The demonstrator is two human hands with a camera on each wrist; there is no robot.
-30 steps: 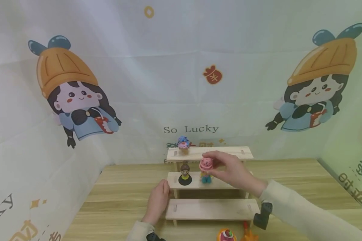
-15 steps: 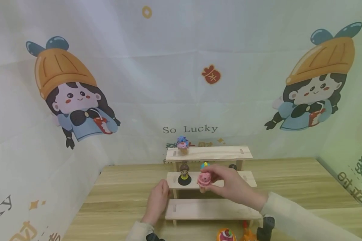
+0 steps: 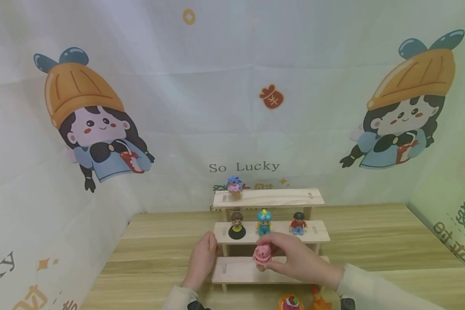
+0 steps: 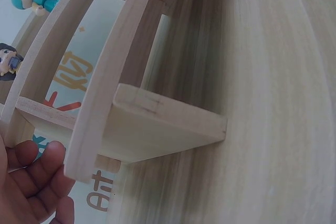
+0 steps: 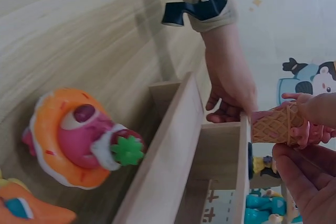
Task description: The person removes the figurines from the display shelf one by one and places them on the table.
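Pink ice-cream-cone toy [image 3: 262, 254] pinched in R grip [image 3: 298, 258], upright over btm shelf [image 3: 236, 272] of wooden 3-tier stand [image 3: 273, 196], apart from it. L grip [image 3: 202, 260] curled on stand's L end, holding it. Mid shelf [image 3: 281, 227]: 3 figurines [image 3: 265, 224] in row.

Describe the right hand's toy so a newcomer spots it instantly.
Find the wooden three-shelf stand. There, the right hand pinches an ice-cream toy with a waffle base. Its top is pink; the similar cone on the top shelf is capped blue.
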